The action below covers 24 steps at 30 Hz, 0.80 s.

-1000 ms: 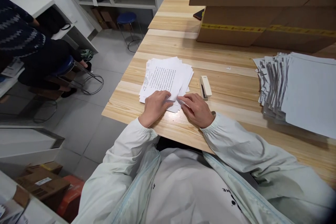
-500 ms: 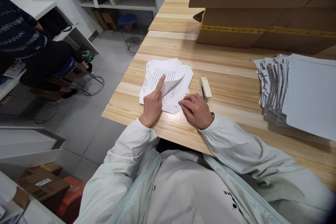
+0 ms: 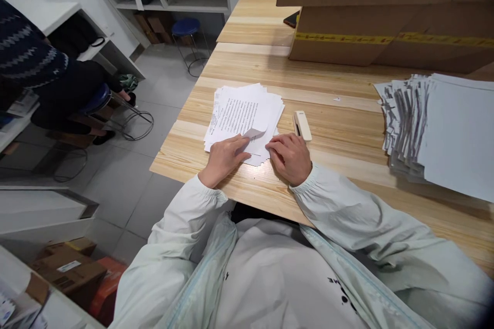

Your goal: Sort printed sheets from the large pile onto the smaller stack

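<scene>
A loose stack of printed sheets (image 3: 235, 108) lies near the table's left edge, its top sheet curled up at the lower right. My left hand (image 3: 225, 158) rests on the stack's lower edge, fingers stretched beside the curl and thumb apart from them. At the lower right corner, my right hand (image 3: 290, 158) is closed, with bent fingertips at the paper edges; the exact grip is partly hidden. Just beyond its knuckles stands a cream stapler (image 3: 302, 126), not held.
On the right of the wooden table (image 3: 339, 144) lies a tall, uneven pile of paper (image 3: 459, 133). Large cardboard boxes (image 3: 347, 36) stand at the back, by a dark phone (image 3: 290, 19). A person (image 3: 31, 56) sits at left; a blue stool (image 3: 186, 26) stands beyond.
My left hand has drawn back from pointing over the sheets to lying at their lower edge. The top sheet's curl has become smaller. My right hand stays nearly in place.
</scene>
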Motion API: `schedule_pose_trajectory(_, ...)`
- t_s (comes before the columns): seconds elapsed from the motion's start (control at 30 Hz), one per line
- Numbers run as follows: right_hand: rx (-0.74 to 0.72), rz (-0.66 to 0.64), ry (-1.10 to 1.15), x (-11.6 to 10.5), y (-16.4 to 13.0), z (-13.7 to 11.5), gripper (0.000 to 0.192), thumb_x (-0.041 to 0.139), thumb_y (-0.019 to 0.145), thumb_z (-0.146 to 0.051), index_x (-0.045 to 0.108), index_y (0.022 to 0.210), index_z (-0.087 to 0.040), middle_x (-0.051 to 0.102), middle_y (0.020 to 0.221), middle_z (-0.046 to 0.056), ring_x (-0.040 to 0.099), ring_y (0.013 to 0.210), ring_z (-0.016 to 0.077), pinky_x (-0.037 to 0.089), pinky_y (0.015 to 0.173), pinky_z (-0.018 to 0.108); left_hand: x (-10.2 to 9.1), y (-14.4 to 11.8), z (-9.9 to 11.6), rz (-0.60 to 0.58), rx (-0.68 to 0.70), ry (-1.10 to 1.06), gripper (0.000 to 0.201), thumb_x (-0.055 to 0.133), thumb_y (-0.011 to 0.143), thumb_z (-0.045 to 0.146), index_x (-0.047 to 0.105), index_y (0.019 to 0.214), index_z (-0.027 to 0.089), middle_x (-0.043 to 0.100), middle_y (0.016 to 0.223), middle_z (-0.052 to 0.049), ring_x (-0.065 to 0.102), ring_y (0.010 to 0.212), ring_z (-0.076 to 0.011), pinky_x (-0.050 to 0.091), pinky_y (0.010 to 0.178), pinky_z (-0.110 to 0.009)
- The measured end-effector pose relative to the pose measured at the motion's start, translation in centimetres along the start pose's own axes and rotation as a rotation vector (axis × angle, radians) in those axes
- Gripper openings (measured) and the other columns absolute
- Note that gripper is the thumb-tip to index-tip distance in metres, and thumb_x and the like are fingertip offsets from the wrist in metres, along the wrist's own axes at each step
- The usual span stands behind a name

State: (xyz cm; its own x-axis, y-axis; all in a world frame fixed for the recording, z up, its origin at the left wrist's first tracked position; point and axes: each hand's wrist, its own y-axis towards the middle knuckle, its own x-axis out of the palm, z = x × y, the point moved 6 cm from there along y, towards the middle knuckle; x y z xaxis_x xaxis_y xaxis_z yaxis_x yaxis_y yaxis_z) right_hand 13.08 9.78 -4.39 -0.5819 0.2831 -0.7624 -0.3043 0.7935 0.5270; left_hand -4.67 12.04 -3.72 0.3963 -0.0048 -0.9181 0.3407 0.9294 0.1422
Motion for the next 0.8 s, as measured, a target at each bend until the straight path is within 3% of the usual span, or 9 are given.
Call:
schedule_pose_trajectory(0.13,-0.054,-0.016,0.021,-0.1,-0.2,-0.5,0.019,0.055,0.095,-0.021,0.073,0.098,-0.020,0.074,0.101,0.006,0.057,0.099,0.0232,0.038,0.087,0.041,0.0,0.4,-0.3,-0.009,-0.017,-0.003,0.030,0.077,0.080,0.032,0.074,0.111,0.032,0.076,0.113,-0.001,0.073,0.097,-0.0234,0.051,0.074,-0.030)
schedule_pose_trajectory(0.43,-0.017,-0.025,0.152,0.1,0.1,-0.4,0.026,0.054,0.097,-0.022,0.069,0.117,-0.019,0.074,0.112,0.007,0.061,0.106,0.0224,0.041,0.092,0.042,0.2,0.6,-0.8,0.046,0.006,-0.109,0.016,0.071,0.085,0.029,0.079,0.098,0.030,0.078,0.110,-0.002,0.074,0.093,-0.0216,0.049,0.071,-0.028)
schedule_pose_trajectory(0.53,0.008,-0.032,0.198,0.0,0.2,-0.3,0.025,0.054,0.096,-0.022,0.069,0.116,-0.019,0.074,0.112,0.006,0.062,0.108,0.0224,0.041,0.094,0.042,-0.1,0.7,-1.0,0.088,-0.046,-0.134,0.017,0.063,0.089,0.026,0.080,0.087,0.026,0.080,0.098,-0.003,0.074,0.089,-0.0211,0.048,0.071,-0.028)
schedule_pose_trajectory(0.8,0.129,-0.038,0.317,0.4,0.3,0.9,0.026,0.049,0.098,-0.026,0.071,0.111,-0.022,0.075,0.110,0.006,0.064,0.103,0.0232,0.045,0.091,0.043,-0.5,0.5,-1.5,0.246,-0.213,-0.204,0.018,0.062,0.082,0.025,0.077,0.074,0.020,0.076,0.070,-0.001,0.069,0.066,-0.0156,0.044,0.063,-0.026)
